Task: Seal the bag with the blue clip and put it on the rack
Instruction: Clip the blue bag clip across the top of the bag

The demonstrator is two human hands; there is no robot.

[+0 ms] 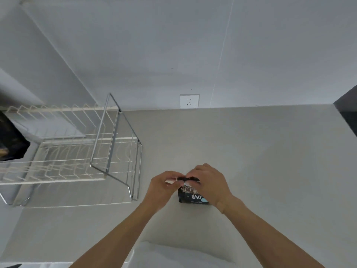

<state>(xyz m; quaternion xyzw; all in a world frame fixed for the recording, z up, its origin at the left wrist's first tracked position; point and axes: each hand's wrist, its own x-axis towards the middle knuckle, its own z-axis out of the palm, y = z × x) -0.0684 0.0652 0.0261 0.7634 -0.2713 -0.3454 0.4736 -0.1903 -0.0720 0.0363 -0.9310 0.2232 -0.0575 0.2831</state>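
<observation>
Working from the biggest thing down: the counter (251, 151) fills the lower half of your view, bare but for the bag and the rack. The rack (77, 151) stands at about nine o'clock from your hands, well apart from them, a white wire frame with a chrome end loop nearest you; a black object sits at its far left edge, and I can't tell what it is. At twelve o'clock a wall socket (189, 101) sits just above the counter line.

The bag (190, 196), small and dark with white lettering, stands on the counter right under your hands, at the centre of your reach. Your left hand (164, 187) is closed in a pinch on the bag's top edge at its nine o'clock end, with something pale between the fingertips. Your right hand (209, 183) is curled over the three o'clock end, gripping the same top edge and covering the bag's right side.

No blue clip shows clearly; a patch of light blue peeks out below your right wrist, but whether that is the clip or print on the bag I can't say.

You look to be flattening or folding the mouth. Do it well by pulling the edge taut between both pinches, pressing out the air, and making a straight, tight fold. Hold the fold with one hand when you reach for the clip, so it doesn't spring open.
</observation>
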